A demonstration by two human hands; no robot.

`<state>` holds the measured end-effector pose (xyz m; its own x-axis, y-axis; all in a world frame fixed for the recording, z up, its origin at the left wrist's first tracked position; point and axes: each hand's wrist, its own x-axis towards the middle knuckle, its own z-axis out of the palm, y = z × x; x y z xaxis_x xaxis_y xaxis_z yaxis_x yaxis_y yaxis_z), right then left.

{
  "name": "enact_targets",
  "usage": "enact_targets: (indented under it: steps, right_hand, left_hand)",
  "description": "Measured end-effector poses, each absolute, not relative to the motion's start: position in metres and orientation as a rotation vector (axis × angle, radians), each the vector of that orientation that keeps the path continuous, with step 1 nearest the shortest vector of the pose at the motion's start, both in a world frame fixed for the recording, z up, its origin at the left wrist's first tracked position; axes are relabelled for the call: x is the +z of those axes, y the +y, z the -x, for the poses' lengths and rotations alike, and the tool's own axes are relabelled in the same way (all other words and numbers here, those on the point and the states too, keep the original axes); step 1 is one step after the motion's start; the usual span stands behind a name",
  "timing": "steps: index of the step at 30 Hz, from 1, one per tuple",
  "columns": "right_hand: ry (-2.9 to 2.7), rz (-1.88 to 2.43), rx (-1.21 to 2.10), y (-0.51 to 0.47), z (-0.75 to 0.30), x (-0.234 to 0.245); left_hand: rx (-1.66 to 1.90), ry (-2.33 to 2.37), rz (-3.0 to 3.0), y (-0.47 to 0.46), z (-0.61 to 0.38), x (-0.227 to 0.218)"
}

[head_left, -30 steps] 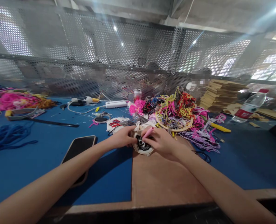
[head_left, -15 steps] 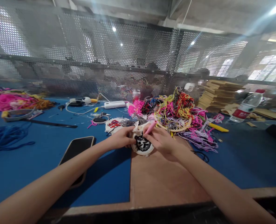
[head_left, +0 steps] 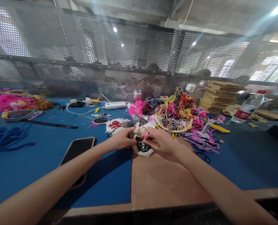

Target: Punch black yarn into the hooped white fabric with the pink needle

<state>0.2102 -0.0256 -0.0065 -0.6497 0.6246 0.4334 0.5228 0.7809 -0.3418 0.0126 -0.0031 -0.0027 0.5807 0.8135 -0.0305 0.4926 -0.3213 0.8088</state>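
The table (head_left: 242, 162) begins at a wooden front edge (head_left: 94, 210), from whose middle a brown panel (head_left: 164, 184) reaches inward, blue surface on either side. A phone (head_left: 79, 150) lies left of the panel, partly beneath the left forearm. Farther in, blue yarn (head_left: 7, 136) spreads toward the left, and a tangled heap of coloured yarn (head_left: 174, 109) sits past the panel, right of a white power strip (head_left: 115, 105). A red-capped bottle (head_left: 248, 107) and a stack of brown sheets (head_left: 220, 95) are toward the far right. Beyond the far edge rises a perforated screen (head_left: 134, 47), blurred figures behind it. The embroidery hoop (head_left: 143, 153), with its black-and-white design, is between the hands at the panel's inner end. The left hand (head_left: 122, 138) grips its left rim, thumb on top; the right hand (head_left: 162, 140) curls over its right side, fingers closed around a pink tool (head_left: 147, 135). Both forearms slant inward from the front edge.
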Motion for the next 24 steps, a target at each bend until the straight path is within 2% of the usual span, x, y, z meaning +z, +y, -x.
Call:
enact_targets:
  steps: [11,24]
  right_hand:
    - [-2.529,0.832,0.074,-0.0261,-0.2084,-0.0055]
    - [-2.308,1.077,0.245,-0.0299,-0.2031,-0.0048]
  left_hand:
    - [0.489,1.078,-2.004,-0.0026,-0.0113,-0.0022]
    - [0.491,1.004,-1.904,0.0005,-0.01,-0.0078]
